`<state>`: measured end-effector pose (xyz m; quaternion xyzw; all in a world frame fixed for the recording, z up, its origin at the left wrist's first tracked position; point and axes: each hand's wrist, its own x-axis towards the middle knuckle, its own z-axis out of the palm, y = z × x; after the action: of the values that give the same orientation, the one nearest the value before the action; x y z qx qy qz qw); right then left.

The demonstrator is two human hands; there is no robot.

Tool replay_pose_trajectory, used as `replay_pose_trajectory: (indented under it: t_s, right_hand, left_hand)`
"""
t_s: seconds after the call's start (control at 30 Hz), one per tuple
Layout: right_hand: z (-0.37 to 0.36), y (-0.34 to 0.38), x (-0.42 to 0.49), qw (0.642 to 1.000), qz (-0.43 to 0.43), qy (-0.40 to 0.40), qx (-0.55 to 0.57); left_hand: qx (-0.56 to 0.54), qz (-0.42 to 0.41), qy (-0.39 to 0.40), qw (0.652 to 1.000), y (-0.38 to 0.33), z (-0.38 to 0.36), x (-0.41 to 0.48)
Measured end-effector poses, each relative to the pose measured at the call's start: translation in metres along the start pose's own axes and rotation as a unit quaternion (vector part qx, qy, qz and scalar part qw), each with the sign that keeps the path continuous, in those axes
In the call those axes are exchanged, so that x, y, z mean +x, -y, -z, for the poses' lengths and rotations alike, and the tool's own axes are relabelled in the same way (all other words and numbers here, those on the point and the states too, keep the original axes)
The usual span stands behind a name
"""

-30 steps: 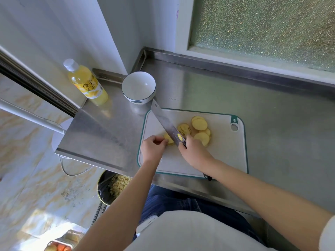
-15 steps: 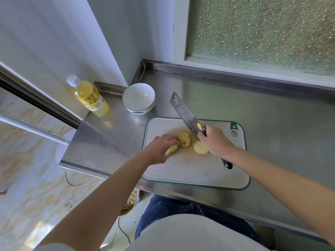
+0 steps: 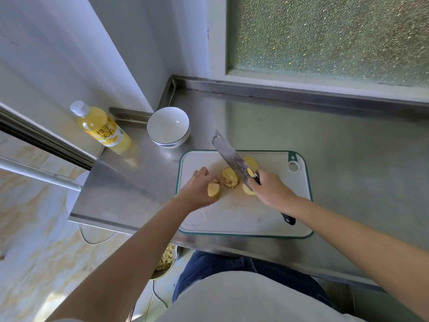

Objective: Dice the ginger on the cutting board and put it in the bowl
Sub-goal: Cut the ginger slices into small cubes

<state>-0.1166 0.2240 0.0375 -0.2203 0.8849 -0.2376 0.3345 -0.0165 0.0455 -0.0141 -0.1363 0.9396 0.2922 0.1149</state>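
Left hand [image 3: 199,189]: a ginger [image 3: 213,189] chunk is pinched at the fingertips. Right hand [image 3: 269,189]: clenched round the knife [image 3: 232,156] handle, blade laid across the slices.

Ginger is found mid cutting board [image 3: 243,217], with a scored stack just right of the chunk and flat rounds at the blade. Bowl [image 3: 168,126] noted far left.

Risks judged: left fingertips could be nicked if kept near the edge, and loose dice could be scattered by a hard chop.

Pieces are strung left to right. Rounds lie flat, so no long axis can be told.

Pale yellow ginger [image 3: 229,178] on a white, green-edged cutting board [image 3: 243,214]; white, blue-rimmed bowl [image 3: 168,126].
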Motion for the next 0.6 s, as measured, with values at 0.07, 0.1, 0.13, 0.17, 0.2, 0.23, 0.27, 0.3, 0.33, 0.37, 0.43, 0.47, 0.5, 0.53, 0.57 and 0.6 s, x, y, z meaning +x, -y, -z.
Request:
replay_pose_trajectory:
  t_s: [0.07,0.1,0.13,0.17,0.2,0.23,0.27,0.3,0.33,0.37,0.43,0.47,0.5,0.53,0.57,0.6]
  right_hand:
    - [-0.002,0.0,-0.001,1.0,0.0,-0.001,0.004]
    - [-0.004,0.001,-0.002,1.0,0.0,0.001,0.005]
    - [-0.006,0.001,-0.003,1.0,-0.001,0.004,0.005]
    - [-0.008,0.002,-0.004,1.0,-0.001,0.008,0.002]
    - [-0.011,0.003,-0.006,1.0,-0.001,0.012,-0.002]
    - [-0.013,0.004,-0.007,1.0,0.0,0.015,-0.005]
    - [-0.016,0.004,-0.008,1.0,0.001,0.017,-0.005]
    - [-0.019,0.005,-0.009,1.0,0.003,0.02,-0.004]
    - [-0.021,0.006,-0.009,1.0,0.004,0.023,-0.002]
    - [-0.024,0.007,-0.01,1.0,0.006,0.026,-0.002]
    - [-0.028,0.009,-0.012,1.0,0.005,0.03,-0.005]
    - [-0.03,0.01,-0.013,0.999,0.002,0.032,-0.008]
    - [-0.032,0.011,-0.015,0.999,0.0,0.035,-0.013]
    - [-0.034,0.012,-0.016,0.999,-0.002,0.038,-0.02]
    - [-0.035,0.013,-0.017,0.999,-0.004,0.043,-0.027]
    - [-0.036,0.014,-0.018,0.998,-0.006,0.048,-0.029]
  left_hand:
    - [-0.036,0.083,-0.048,0.995,-0.005,-0.007,-0.003]
    - [-0.064,0.126,-0.078,0.987,-0.008,-0.012,-0.004]
    - [-0.093,0.166,-0.107,0.976,-0.011,-0.016,-0.005]
    - [-0.117,0.196,-0.129,0.965,-0.014,-0.02,-0.006]
    - [-0.13,0.216,-0.139,0.958,-0.017,-0.023,-0.007]
    - [-0.135,0.226,-0.14,0.954,-0.019,-0.026,-0.007]
    - [-0.137,0.23,-0.136,0.954,-0.021,-0.028,-0.008]
    - [-0.14,0.232,-0.131,0.954,-0.021,-0.029,-0.008]
    - [-0.142,0.232,-0.126,0.954,-0.02,-0.029,-0.009]
    - [-0.14,0.231,-0.121,0.955,-0.018,-0.029,-0.011]
    - [-0.134,0.224,-0.118,0.958,-0.014,-0.03,-0.016]
    - [-0.14,0.22,-0.124,0.957,-0.011,-0.031,-0.018]
    - [-0.152,0.216,-0.134,0.955,-0.01,-0.031,-0.021]
    - [-0.164,0.211,-0.142,0.953,-0.009,-0.032,-0.024]
    - [-0.173,0.205,-0.149,0.952,-0.009,-0.031,-0.027]
    - [-0.182,0.202,-0.153,0.95,-0.01,-0.031,-0.029]
